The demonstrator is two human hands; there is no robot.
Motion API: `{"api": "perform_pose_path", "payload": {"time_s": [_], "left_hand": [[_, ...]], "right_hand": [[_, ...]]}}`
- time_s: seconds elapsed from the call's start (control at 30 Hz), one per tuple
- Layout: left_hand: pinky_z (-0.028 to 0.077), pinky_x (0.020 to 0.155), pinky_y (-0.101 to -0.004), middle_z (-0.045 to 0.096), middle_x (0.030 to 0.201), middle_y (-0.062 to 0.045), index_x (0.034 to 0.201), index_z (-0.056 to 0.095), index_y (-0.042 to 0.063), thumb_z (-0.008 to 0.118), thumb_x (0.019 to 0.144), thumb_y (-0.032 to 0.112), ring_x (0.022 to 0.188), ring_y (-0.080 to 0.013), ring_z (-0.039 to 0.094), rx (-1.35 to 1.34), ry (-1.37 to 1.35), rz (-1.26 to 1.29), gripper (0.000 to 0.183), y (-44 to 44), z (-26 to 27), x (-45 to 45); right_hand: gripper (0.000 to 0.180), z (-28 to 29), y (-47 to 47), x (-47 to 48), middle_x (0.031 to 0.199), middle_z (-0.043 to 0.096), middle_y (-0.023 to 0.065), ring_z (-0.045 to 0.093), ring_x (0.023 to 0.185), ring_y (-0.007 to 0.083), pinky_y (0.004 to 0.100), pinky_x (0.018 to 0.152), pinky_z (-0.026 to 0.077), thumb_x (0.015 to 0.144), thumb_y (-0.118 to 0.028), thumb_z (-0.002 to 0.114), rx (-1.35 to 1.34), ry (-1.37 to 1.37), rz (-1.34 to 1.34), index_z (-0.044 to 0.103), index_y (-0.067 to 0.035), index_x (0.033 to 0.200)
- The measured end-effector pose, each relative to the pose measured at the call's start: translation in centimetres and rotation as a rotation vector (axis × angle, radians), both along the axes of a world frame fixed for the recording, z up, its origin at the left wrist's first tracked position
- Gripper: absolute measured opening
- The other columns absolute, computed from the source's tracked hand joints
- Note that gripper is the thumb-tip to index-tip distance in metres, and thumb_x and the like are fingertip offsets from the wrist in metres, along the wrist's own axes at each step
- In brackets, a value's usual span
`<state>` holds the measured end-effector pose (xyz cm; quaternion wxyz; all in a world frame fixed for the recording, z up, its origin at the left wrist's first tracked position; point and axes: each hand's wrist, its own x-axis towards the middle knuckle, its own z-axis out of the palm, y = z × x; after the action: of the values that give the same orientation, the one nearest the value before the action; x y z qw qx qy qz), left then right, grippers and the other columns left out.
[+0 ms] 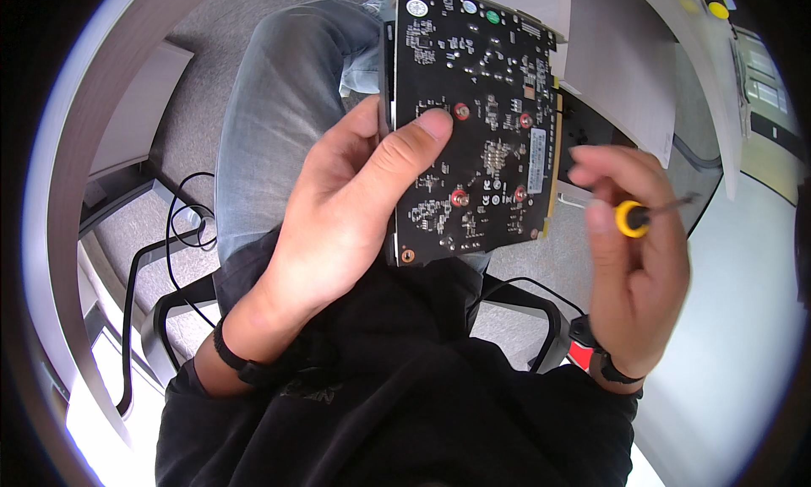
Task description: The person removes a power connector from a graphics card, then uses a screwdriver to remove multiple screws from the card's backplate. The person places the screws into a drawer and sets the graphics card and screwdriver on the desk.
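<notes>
A graphics card is tilted up above my lap, its black circuit-board back facing me. Several screws ringed in red sit around its middle, and a white label bearing writing lies near the gold edge connector on its right side. My left hand grips the card's left edge, thumb on the board and fingers behind. Apart from the card, on its right, my right hand holds a small screwdriver among its fingers. The tool's yellow-and-black end faces the camera; its blurred shaft points right, away from the card.
Chair armrests flank my body. A thin black cable loops on the left over the grey carpet. A white tabletop lies at the right, and a pale panel stands beyond the card.
</notes>
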<state>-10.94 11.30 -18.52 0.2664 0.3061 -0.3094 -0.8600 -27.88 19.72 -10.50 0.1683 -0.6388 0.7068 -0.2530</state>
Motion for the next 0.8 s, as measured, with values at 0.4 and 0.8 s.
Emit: {"api": "perform_pose_path", "payload": {"time_s": [0.4, 0.8], "left_hand": [[0.057, 0.074, -0.0262, 0.064, 0.105, -0.017, 0.122, 0.046, -0.006, 0.050, 0.094, 0.026, 0.083, -0.0193, 0.068, -0.121, -0.038, 0.038, 0.042, 0.1, -0.4, 0.1], [0.054, 0.077, -0.0259, 0.064, 0.106, -0.015, 0.122, 0.047, -0.005, 0.050, 0.094, 0.022, 0.088, -0.0170, 0.066, -0.147, 0.004, 0.024, 0.039, 0.2, -0.4, 0.2]], "right_hand": [[0.036, 3.7, 1.3, -0.9, 0.079, 0.066, 0.0091, 0.058, 0.058, 0.0171, 0.0235, 0.054, 0.042, 0.067, -0.010, 0.079, 0.035, 0.380, 0.293, 0.059, -0.003, 0.096], [0.038, 3.6, 1.0, -0.7, 0.074, 0.066, 0.0083, 0.051, 0.049, 0.0160, 0.0242, 0.049, 0.036, 0.057, -0.012, 0.082, -0.016, 0.458, 0.416, 0.064, -0.003, 0.089]]}}
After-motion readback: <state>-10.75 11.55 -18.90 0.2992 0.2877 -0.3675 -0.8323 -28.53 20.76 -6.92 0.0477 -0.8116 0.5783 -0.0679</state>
